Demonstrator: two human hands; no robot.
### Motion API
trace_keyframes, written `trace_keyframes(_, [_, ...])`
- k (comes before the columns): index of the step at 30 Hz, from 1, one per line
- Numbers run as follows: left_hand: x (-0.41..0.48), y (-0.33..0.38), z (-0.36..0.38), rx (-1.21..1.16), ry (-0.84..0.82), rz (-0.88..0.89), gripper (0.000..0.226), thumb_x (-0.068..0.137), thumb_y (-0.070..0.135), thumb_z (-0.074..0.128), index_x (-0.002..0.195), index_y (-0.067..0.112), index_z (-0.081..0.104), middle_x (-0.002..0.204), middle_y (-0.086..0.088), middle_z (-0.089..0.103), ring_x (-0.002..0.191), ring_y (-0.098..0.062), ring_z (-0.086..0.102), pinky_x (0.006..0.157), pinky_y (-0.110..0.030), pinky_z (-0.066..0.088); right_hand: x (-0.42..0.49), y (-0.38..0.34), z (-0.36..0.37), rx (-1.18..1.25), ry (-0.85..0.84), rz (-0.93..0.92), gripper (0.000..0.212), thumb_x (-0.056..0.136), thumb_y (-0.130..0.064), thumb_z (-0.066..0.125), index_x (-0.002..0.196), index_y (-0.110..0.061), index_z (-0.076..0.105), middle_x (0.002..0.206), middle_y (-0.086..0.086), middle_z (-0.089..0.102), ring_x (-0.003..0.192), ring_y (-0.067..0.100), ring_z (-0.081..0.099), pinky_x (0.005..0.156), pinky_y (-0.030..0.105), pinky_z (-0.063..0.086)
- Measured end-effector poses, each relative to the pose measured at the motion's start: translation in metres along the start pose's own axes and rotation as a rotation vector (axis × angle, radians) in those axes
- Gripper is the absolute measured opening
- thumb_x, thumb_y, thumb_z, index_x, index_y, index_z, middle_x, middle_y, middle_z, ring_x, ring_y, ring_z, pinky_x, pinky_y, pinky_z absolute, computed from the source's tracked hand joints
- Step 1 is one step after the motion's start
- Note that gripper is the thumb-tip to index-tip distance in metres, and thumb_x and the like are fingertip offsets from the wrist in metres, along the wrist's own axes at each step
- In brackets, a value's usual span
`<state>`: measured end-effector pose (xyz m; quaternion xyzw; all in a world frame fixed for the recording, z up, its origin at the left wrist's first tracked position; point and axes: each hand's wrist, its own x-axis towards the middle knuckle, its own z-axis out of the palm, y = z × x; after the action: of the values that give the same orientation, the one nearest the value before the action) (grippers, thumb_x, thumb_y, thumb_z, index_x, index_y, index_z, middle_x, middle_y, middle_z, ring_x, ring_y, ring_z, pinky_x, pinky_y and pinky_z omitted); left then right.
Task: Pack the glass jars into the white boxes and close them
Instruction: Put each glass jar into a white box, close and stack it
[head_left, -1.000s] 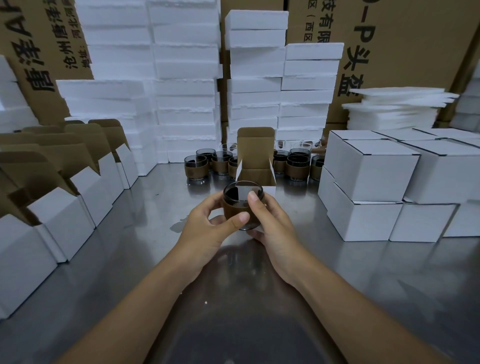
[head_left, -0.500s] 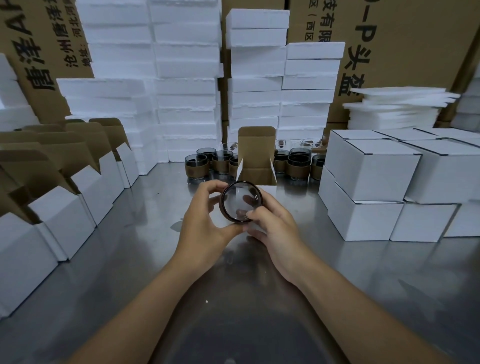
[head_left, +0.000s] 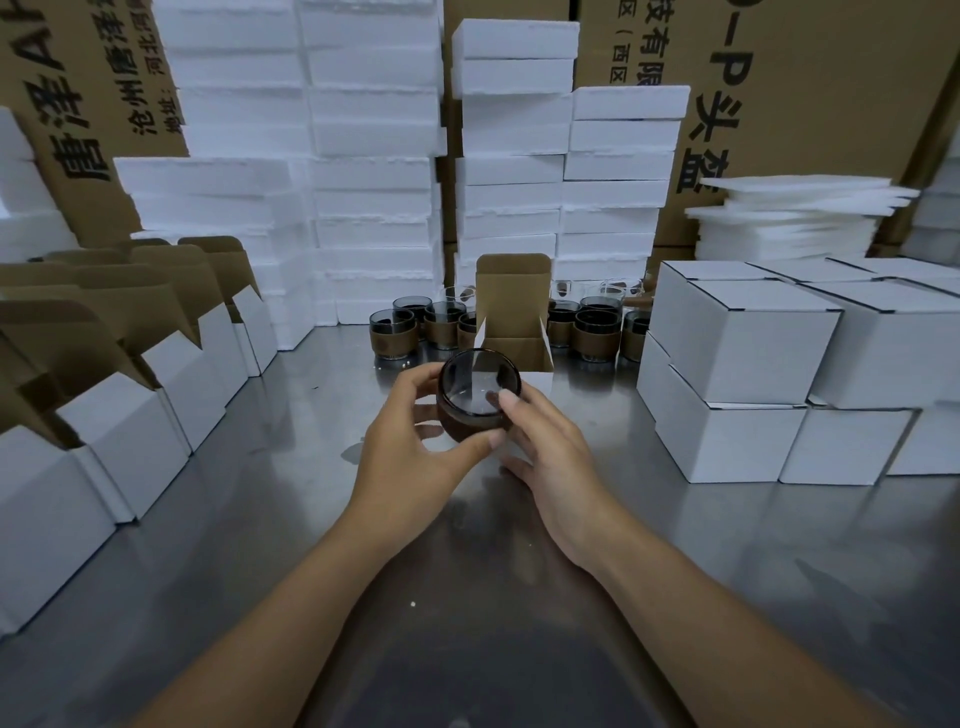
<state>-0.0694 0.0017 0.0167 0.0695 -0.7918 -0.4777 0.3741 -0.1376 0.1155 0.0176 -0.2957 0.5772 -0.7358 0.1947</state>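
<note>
Jar (head_left: 478, 389) is tipped toward the camera now, was upright a second ago. Left hand (head_left: 410, 452) and right hand (head_left: 550, 457) both grip it, probably checking it before the box (head_left: 511, 306).

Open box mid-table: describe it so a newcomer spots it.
On the steel table, find the glass jars before the foam stacks. The open box stands among them, behind the held jar. Unlike the open boxes at left, it stands alone.

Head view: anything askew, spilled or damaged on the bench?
Nothing spilled or broken. Only the foam sheet pile at right rear is fanned unevenly. The glass jar is tilted, but the left hand and right hand grip it before the open white box.
</note>
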Motion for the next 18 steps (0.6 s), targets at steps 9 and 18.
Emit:
trace_keyframes(9, [0.0053,0.0038,-0.0014,-0.371,-0.043,-0.429,0.078,0.056,0.064,0.06,0.11,0.008,0.062,0.082,-0.002,0.067,0.063,-0.009,0.061,0.06,-0.023,0.049,-0.0006,0.0034,0.0009,-0.032,0.082,0.028,0.039,0.084,-0.032,0.066,0.122,-0.024,0.059,0.102,0.0,0.07,0.093,0.007,0.065,0.086,0.026,0.046])
trace_keyframes(18, [0.0066,0.0005,-0.0005,-0.484,-0.196,-0.477,0.06,0.07,0.063,0.044,0.1,0.017,0.067,0.07,0.0,0.068,0.057,-0.01,0.061,0.054,-0.02,0.051,0.0053,0.0039,0.0009,0.009,0.169,0.098,0.038,0.084,-0.053,0.056,0.098,-0.021,0.071,0.088,0.006,0.07,0.067,0.012,0.062,0.073,0.029,0.049])
